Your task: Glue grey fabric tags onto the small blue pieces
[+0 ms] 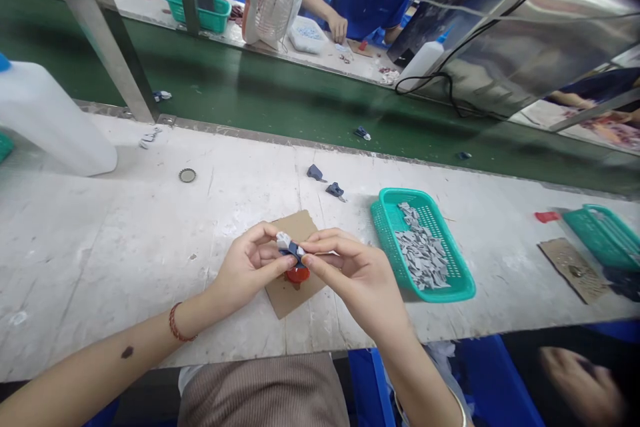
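Note:
Between my two hands is a small dark blue piece with white-grey parts. My left hand pinches its left side, and my right hand pinches its right side with thumb and fingers. Right below the piece, a red cap-like dish sits on a brown cardboard square. Two more dark blue pieces lie on the white table behind the cardboard. To the right, a green basket holds many small grey pieces.
A white bottle stands at the left, near a metal cap. Blue pieces lie on the green belt behind the table. Farther right are another basket and cardboard. People work across the belt; a person's hand shows lower right.

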Tool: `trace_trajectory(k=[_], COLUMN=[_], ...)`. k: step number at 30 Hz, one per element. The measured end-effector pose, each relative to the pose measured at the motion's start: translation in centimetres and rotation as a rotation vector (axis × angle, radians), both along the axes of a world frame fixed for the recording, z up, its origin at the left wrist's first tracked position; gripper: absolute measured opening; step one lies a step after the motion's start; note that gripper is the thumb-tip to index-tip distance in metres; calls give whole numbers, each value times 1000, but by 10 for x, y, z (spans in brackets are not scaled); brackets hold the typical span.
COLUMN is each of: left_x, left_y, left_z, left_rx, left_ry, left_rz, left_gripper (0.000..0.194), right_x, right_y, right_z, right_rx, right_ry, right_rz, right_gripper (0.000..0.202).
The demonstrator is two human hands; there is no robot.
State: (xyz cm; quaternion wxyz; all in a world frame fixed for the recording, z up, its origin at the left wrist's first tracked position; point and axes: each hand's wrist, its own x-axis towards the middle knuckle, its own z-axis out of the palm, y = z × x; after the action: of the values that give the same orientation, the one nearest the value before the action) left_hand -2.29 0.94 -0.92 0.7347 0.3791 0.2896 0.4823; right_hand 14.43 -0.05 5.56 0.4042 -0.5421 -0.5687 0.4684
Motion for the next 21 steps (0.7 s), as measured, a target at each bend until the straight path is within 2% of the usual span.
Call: trace_trajectory(k=[5,10,13,17,19,21], left_x=[1,0,0,1,2,1], left_y=[-1,0,2,3,4,7], left_z=[-1,0,1,2,1,0], left_rx=[0,-24,-60,-94,-132,-193], left_ry=[8,19,38,49,64,80], left_rz=[30,35,-2,-29,-13,-6], left_gripper=[19,20,24,39,40,39], right_x=[0,4,2,-12,-18,-21], right_y=[-1,2,3,0,-2,-4], right_z=[2,-5,-13,-27,-32,-34], right_rx=[-6,-175,-227,-138,-61,-20], right_ry=[-81,105,185,173,141,116], right_rz=[0,16,-39,-139,-174,-149], right_gripper=[5,14,16,12,7,8])
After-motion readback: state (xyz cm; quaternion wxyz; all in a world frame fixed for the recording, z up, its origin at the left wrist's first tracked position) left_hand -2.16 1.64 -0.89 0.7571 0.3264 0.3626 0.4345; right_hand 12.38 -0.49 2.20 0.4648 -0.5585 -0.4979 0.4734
